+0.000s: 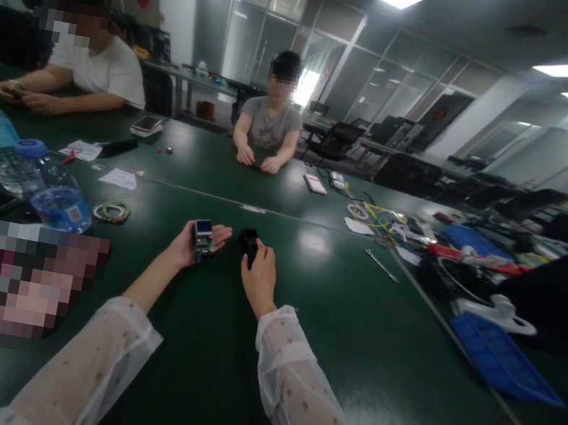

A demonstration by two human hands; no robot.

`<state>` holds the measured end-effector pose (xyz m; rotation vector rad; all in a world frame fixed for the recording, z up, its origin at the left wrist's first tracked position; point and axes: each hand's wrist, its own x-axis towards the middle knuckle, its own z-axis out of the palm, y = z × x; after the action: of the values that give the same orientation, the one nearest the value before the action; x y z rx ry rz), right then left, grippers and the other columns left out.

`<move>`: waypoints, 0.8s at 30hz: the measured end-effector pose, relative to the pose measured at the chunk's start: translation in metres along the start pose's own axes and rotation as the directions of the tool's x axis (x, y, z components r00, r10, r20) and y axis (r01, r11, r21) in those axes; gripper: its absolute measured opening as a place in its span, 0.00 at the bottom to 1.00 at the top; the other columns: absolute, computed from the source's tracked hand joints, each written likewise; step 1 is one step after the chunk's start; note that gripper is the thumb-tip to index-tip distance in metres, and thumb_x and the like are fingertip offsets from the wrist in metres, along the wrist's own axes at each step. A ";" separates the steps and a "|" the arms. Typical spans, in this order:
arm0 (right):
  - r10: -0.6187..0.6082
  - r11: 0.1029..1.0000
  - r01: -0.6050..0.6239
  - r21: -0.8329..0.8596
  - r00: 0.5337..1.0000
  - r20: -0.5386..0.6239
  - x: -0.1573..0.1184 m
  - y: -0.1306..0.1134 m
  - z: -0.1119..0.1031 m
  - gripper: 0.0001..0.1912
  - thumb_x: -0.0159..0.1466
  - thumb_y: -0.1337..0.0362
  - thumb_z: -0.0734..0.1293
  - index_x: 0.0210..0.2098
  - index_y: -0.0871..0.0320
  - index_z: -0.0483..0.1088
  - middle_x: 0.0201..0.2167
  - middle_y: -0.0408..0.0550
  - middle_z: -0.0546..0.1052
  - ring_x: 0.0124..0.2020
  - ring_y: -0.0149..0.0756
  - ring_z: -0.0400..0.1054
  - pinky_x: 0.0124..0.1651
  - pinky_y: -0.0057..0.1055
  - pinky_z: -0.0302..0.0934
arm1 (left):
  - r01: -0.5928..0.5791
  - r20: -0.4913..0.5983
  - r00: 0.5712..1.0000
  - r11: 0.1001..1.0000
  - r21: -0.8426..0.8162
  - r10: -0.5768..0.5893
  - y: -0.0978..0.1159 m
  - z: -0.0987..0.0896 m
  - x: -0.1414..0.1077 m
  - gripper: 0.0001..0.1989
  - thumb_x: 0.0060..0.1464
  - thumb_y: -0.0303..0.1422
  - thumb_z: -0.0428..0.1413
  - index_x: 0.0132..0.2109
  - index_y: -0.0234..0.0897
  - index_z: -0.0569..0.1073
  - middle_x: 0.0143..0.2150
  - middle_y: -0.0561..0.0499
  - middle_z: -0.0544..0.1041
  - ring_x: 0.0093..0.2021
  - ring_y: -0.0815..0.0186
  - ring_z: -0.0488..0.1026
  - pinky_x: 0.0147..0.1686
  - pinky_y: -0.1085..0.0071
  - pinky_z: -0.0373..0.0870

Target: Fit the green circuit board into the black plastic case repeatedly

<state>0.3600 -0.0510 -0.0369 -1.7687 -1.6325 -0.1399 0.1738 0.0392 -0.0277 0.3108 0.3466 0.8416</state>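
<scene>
A small circuit board with a screen [204,241] lies on the upturned palm of my left hand [186,245], whose fingers show stretched out to its right. Just to the right, my right hand [260,276] has its fingers closed round the edge of a small black device [249,241] at the middle of the green table [330,323]. The two hands are apart, and so are the two devices. Whether the black device touches the tabletop is hard to tell.
Two water bottles [54,190], a bracelet [111,212] and paper [119,178] are at the left. A wrench [381,266], cables [371,217] and a blue tray [505,358] are at the right. Two people sit across the table.
</scene>
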 end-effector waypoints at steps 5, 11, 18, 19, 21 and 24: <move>0.011 0.999 -0.011 -0.037 1.000 0.003 0.000 -0.002 -0.001 0.23 0.63 0.65 0.59 0.58 0.62 0.58 0.45 0.58 0.66 0.47 0.46 0.63 0.48 0.43 0.64 | 0.000 0.030 1.000 1.000 -0.005 0.000 0.001 -0.006 0.004 0.31 0.62 0.42 0.37 0.62 0.21 0.58 0.59 0.29 0.66 0.59 0.51 0.66 0.52 0.58 0.68; -0.003 1.000 0.002 -0.016 1.000 -0.023 0.000 -0.002 -0.002 0.25 0.63 0.63 0.60 0.58 0.62 0.58 0.49 0.60 0.64 0.49 0.47 0.62 0.50 0.45 0.63 | 0.002 0.039 0.999 1.000 -0.018 -0.002 0.000 -0.008 0.005 0.32 0.62 0.43 0.38 0.63 0.21 0.58 0.60 0.29 0.65 0.59 0.51 0.66 0.52 0.57 0.68; 0.000 1.000 -0.001 -0.008 0.999 -0.053 0.002 -0.002 -0.003 0.24 0.63 0.63 0.60 0.58 0.61 0.59 0.50 0.60 0.63 0.51 0.48 0.60 0.52 0.47 0.60 | 0.016 0.016 1.000 0.999 -0.032 -0.016 -0.001 -0.006 0.006 0.30 0.62 0.43 0.39 0.62 0.23 0.59 0.59 0.30 0.67 0.58 0.51 0.68 0.52 0.55 0.68; -0.006 1.000 0.006 -0.008 0.999 -0.051 0.002 -0.002 -0.003 0.24 0.63 0.63 0.60 0.58 0.61 0.59 0.50 0.60 0.63 0.51 0.48 0.60 0.53 0.47 0.60 | 0.014 0.007 1.000 0.999 -0.033 -0.013 -0.001 -0.006 0.006 0.30 0.62 0.43 0.39 0.62 0.24 0.59 0.59 0.30 0.67 0.57 0.51 0.68 0.52 0.55 0.68; -0.019 1.000 0.018 -0.010 0.999 -0.044 0.002 -0.003 -0.003 0.24 0.63 0.63 0.60 0.58 0.60 0.59 0.49 0.60 0.63 0.51 0.48 0.61 0.52 0.48 0.60 | 0.013 -0.005 1.000 0.999 -0.036 -0.013 -0.001 -0.006 0.006 0.30 0.62 0.44 0.40 0.63 0.25 0.59 0.59 0.30 0.67 0.57 0.51 0.68 0.52 0.54 0.68; -0.023 1.000 0.022 -0.017 1.000 -0.018 0.001 -0.002 -0.003 0.24 0.63 0.63 0.60 0.58 0.59 0.59 0.49 0.60 0.63 0.50 0.48 0.61 0.50 0.48 0.62 | 0.017 -0.010 1.000 0.999 -0.047 -0.018 -0.001 -0.008 0.006 0.31 0.62 0.46 0.41 0.62 0.25 0.58 0.59 0.29 0.67 0.56 0.51 0.69 0.51 0.54 0.68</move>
<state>0.3589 -0.0518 -0.0334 -1.7571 -1.6432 -0.1801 0.1752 0.0444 -0.0363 0.2600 0.3383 0.8332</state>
